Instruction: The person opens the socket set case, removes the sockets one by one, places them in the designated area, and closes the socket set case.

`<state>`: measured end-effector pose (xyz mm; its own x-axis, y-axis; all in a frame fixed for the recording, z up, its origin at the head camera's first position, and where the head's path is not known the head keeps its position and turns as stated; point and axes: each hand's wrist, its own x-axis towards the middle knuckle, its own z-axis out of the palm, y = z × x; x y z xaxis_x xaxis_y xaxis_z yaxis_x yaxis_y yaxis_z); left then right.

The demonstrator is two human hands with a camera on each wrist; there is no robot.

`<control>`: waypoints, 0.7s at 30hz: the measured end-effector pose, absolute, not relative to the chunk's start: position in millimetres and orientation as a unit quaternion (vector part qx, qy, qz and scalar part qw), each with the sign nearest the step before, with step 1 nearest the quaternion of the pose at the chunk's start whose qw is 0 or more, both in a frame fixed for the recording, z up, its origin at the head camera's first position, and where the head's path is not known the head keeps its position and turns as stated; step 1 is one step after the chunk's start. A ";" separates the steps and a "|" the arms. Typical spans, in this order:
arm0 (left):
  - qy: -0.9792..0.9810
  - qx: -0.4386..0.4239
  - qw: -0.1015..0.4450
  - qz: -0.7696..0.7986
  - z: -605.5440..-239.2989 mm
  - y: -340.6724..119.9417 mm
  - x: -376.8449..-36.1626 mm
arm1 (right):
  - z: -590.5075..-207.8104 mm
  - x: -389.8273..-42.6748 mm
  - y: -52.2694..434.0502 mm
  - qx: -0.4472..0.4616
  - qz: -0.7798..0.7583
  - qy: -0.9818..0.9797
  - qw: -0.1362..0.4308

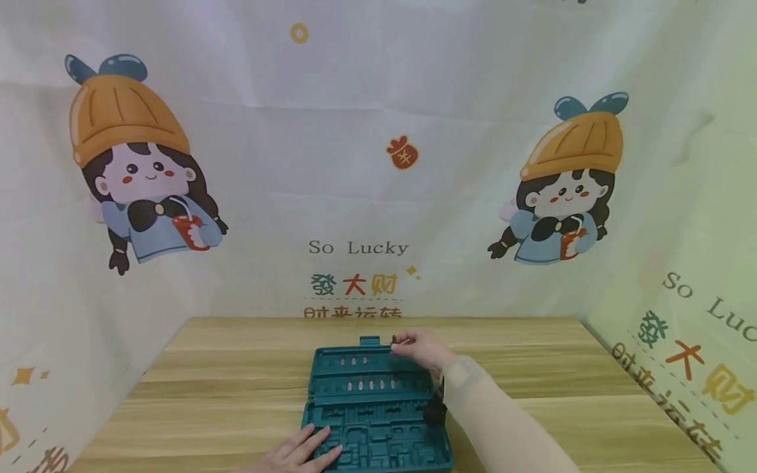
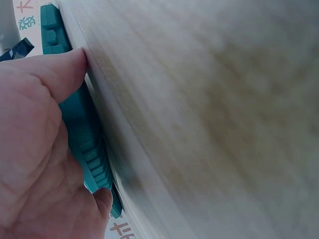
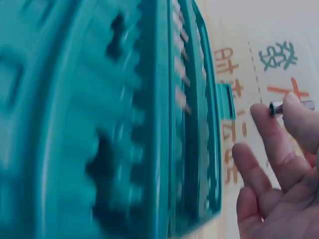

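A teal tool case (image 1: 372, 407) is seen lying open on the wooden counter (image 1: 236, 374), and every place below is given relative to this case. Its lid half lies at the far side, with rows of small bits (image 1: 362, 382) seated in slots; the nearer half holds moulded recesses. A latch tab (image 1: 370, 340) stands up at the far edge of the case.

The left hand (image 1: 298, 452) is laid flat on the near left corner of the case, fingers straight and spread, so its grip is open and nothing is clasped. In the left wrist view, the thumb (image 2: 60, 69) is pressed against the case's teal edge, just beside the counter surface.

The right hand (image 1: 421, 349) is held over the far right corner of the case, above the lid half. A small dark metal bit (image 3: 277, 108) is pinched between thumb and forefinger, so the grip is clamped on it; the other fingers (image 3: 254, 169) are loosely extended. The bit is held just beyond the far edge, near the latch tab, clear of the case.

Behind the case, a printed cloth backdrop (image 1: 378, 164) with cartoon figures is hung.
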<state>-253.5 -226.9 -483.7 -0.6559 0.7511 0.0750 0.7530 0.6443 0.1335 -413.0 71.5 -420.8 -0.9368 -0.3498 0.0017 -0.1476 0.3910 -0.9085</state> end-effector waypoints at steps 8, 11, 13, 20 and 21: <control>-0.903 -0.423 0.060 -0.048 -488.3 -224.8 -252.5 | -420.2 -405.7 110.4 -0.141 -0.528 0.834 0.079; -0.906 -0.416 0.051 -0.053 -488.8 -224.4 -252.7 | -424.0 -405.4 125.3 -0.148 -0.529 0.832 0.078; -0.909 -0.411 0.043 -0.062 -488.6 -224.0 -252.3 | -427.4 -405.5 134.5 -0.154 -0.526 0.833 0.076; -0.912 -0.402 0.028 -0.080 -490.3 -223.9 -252.9 | -436.1 -400.7 157.0 -0.137 -0.506 0.850 0.049; -0.913 -0.400 0.024 -0.083 -490.4 -224.0 -253.1 | -436.9 -399.3 159.1 -0.133 -0.503 0.853 0.045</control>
<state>-253.1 -224.0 -490.4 -0.6795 0.7255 0.1094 0.7333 0.6669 0.1322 -399.3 159.1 -436.9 -0.9606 -0.2721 0.0561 -0.1807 0.4589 -0.8699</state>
